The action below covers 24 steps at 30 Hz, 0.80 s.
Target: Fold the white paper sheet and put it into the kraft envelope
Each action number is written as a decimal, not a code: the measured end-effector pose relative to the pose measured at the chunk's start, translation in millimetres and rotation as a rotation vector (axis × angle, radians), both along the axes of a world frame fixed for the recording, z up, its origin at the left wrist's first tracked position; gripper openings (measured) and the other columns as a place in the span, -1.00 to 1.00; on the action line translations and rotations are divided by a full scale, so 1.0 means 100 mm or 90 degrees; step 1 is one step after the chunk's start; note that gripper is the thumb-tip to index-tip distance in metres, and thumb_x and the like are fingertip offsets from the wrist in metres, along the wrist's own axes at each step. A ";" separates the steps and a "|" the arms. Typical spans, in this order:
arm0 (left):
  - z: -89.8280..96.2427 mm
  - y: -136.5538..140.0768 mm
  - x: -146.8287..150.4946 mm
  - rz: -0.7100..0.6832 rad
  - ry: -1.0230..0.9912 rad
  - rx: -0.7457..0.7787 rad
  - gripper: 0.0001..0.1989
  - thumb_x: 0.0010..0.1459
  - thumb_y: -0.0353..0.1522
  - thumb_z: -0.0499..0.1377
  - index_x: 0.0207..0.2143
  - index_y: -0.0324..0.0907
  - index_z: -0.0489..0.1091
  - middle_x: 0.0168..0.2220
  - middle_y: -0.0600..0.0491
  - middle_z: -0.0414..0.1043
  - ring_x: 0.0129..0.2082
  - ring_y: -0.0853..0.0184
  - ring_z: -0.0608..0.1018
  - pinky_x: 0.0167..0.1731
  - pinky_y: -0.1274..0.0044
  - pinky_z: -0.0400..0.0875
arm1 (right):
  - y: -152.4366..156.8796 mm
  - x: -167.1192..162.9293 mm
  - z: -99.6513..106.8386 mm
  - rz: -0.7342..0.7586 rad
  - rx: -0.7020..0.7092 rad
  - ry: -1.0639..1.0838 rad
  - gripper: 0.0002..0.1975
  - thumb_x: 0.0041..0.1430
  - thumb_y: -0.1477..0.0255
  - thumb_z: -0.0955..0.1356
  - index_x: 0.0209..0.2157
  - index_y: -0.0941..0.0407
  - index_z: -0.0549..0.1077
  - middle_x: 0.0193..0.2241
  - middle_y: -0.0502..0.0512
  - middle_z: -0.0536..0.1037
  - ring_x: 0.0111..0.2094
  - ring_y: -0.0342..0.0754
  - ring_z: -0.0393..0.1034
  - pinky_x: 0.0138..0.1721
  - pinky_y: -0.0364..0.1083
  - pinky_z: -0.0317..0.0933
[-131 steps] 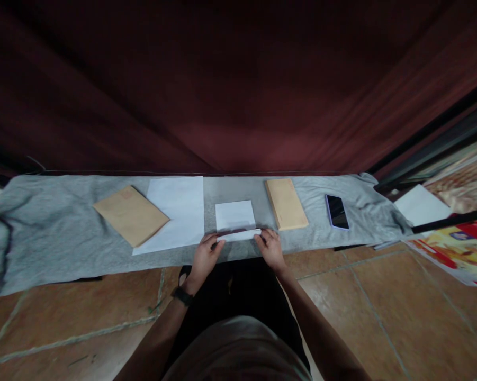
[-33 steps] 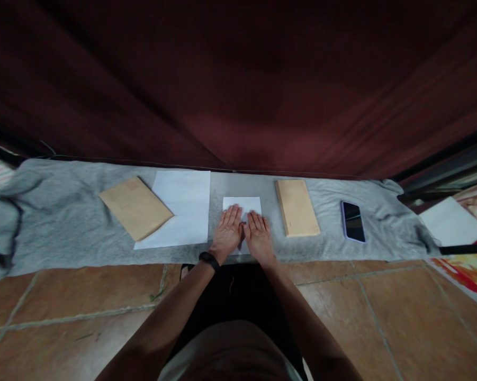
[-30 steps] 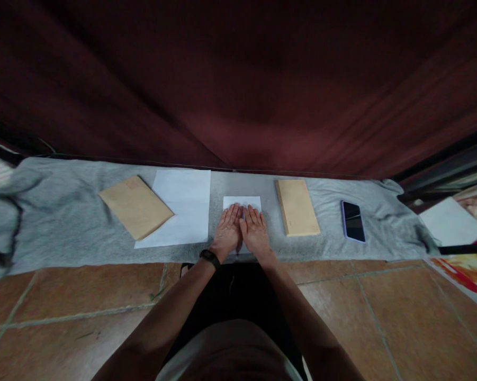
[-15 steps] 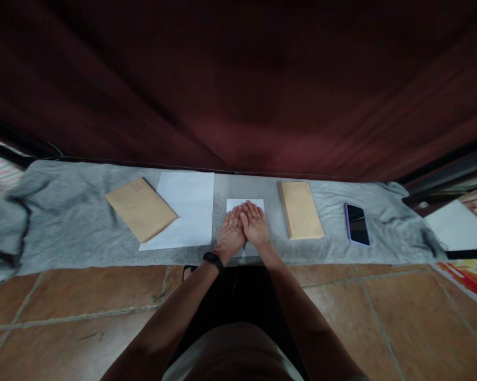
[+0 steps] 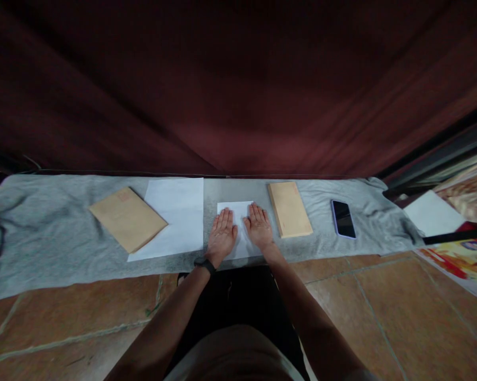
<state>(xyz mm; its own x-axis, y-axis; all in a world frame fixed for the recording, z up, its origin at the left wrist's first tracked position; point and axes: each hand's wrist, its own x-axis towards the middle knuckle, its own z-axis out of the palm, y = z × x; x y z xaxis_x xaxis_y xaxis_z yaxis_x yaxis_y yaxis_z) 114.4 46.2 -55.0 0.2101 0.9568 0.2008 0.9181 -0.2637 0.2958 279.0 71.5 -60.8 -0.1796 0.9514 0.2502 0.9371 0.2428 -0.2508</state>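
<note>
A small white sheet of paper [image 5: 241,235], seemingly folded, lies on the grey cloth in front of me. My left hand [image 5: 222,234] rests flat on its left side, fingers stretched out and thumb apart. Across a gap of bare paper, my right hand [image 5: 259,226] lies flat on its right side with the fingers extended. Neither hand grips anything. To the left, brown envelopes [image 5: 127,219] lie slantwise over a stack of larger white paper [image 5: 178,217]. Close to my right hand is another stack of brown envelopes [image 5: 289,209].
The grey cloth [image 5: 55,233] covers a long narrow surface. A phone [image 5: 343,219] lies on it toward the right. Behind hangs a dark red curtain [image 5: 238,106]. At the far right are a white sheet [image 5: 434,214] and a colourful printed package [image 5: 464,262]. Below is a tiled floor [image 5: 361,301].
My hands were together at the middle of the small paper; now they have parted, left hand to the left edge and right hand to the right. The view has shifted slightly.
</note>
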 end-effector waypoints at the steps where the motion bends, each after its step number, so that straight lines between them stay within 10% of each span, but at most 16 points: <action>1: 0.00 0.00 0.00 0.001 -0.002 0.004 -0.39 0.34 -0.31 -0.14 0.38 -0.40 0.00 0.41 -0.23 -0.01 0.43 0.14 0.01 0.37 0.19 -0.01 | -0.01 0.01 0.02 -0.008 -0.004 0.002 -0.44 0.46 0.29 0.12 0.35 0.28 0.13 0.34 0.33 0.19 0.37 0.13 0.05 0.34 0.17 -0.08; 12: -0.02 0.00 -0.05 -0.022 0.007 0.003 -0.40 0.33 -0.37 -0.14 0.39 -0.32 0.00 0.42 -0.16 0.00 0.43 0.19 0.00 0.38 0.22 0.00 | -0.66 -0.38 0.10 0.029 -0.021 0.008 -0.50 0.48 0.31 0.11 0.33 0.19 0.21 0.34 0.20 0.22 0.38 0.03 0.04 0.36 0.09 -0.05; 24: 0.00 0.00 -0.04 -0.006 0.009 0.029 -0.40 0.35 -0.28 -0.13 0.38 -0.33 0.04 0.39 -0.17 0.06 0.42 0.17 0.07 0.37 0.22 0.00 | -0.79 0.02 0.01 0.004 0.015 -0.008 -0.44 0.44 0.26 0.18 0.36 0.21 0.14 0.34 0.25 0.20 0.34 0.14 0.11 0.34 0.18 -0.05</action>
<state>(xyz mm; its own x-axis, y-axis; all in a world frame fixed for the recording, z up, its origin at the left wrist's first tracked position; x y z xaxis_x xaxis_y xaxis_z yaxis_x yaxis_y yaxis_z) 110.4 46.6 -55.5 0.2222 0.9446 0.2414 0.9195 -0.2854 0.2704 281.2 -7.1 -59.9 -0.1885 0.9441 0.2705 0.9385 0.2543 -0.2335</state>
